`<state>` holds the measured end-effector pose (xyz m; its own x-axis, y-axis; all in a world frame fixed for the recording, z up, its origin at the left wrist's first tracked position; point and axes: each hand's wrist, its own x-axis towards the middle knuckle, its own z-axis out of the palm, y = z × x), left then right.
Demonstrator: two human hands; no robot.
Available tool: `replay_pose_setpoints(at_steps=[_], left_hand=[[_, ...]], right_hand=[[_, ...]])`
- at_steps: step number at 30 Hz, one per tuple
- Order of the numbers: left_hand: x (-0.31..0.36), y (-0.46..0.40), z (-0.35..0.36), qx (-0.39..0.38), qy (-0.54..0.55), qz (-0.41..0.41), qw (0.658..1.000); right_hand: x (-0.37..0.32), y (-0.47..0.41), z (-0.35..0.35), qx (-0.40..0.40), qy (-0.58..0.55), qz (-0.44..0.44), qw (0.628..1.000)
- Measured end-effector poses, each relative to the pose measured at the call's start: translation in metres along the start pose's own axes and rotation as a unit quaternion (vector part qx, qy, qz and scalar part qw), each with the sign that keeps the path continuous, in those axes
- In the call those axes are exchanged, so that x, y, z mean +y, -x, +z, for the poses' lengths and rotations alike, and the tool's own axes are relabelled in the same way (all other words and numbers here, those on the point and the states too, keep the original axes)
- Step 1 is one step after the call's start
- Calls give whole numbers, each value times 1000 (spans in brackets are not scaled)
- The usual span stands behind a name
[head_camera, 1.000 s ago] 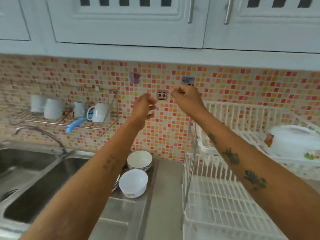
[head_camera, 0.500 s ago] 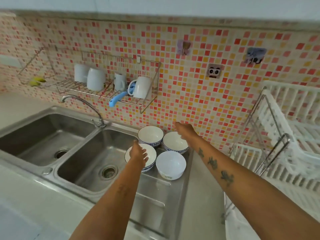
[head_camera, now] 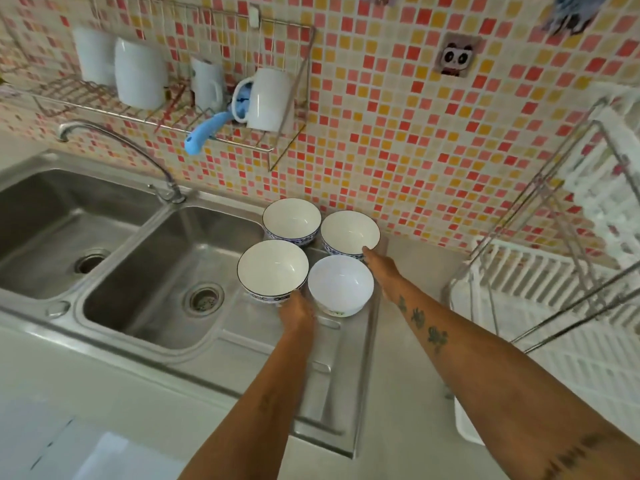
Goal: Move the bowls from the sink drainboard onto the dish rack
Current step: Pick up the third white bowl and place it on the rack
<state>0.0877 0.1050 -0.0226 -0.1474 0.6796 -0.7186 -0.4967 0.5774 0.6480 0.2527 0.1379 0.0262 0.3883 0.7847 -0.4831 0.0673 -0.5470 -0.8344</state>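
Several bowls stand upright in a cluster on the steel drainboard (head_camera: 332, 375). Three have blue-patterned rims: back left (head_camera: 291, 216), back right (head_camera: 349, 230) and front left (head_camera: 273, 266). The front right bowl (head_camera: 341, 284) is plain white. My left hand (head_camera: 298, 311) presses against the near side of the front left bowl, its fingers hidden behind the hand. My right hand (head_camera: 381, 268) lies stretched out beside the plain white bowl, fingertips touching the near rim of the back right bowl. The white dish rack (head_camera: 554, 306) with its metal frame stands at the right.
A double steel sink (head_camera: 156, 271) with a curved faucet (head_camera: 114, 140) lies left of the bowls. Above it, a wire wall shelf (head_camera: 173, 133) holds white mugs and a blue-handled tool (head_camera: 204, 133). The tiled wall stands close behind the bowls.
The view has tilted down from the cabinets to the sink. Both hands dropped from wall height to the bowls; the left now touches the front left bowl, the right the back right bowl.
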Motion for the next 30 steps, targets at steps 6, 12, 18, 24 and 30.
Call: replay_pose_setpoints(at_steps=[6,12,18,24,30], left_hand=[[-10,-6,6,-45,-49,-49,997],[-9,-10,14,-73,-56,-52,994],[-11,-9,16,-79,-47,-44,995],[-10,-5,14,-105,-28,-48,993],[9,33,27,-146,-14,-10,989]], right_hand=[[13,-8,10,-6,-5,27,1000],[23,-18,16,-16,-13,27,999],[24,-18,17,-15,-19,39,999],[14,-6,10,-5,-26,44,999],[-26,34,-5,25,-20,-54,998]])
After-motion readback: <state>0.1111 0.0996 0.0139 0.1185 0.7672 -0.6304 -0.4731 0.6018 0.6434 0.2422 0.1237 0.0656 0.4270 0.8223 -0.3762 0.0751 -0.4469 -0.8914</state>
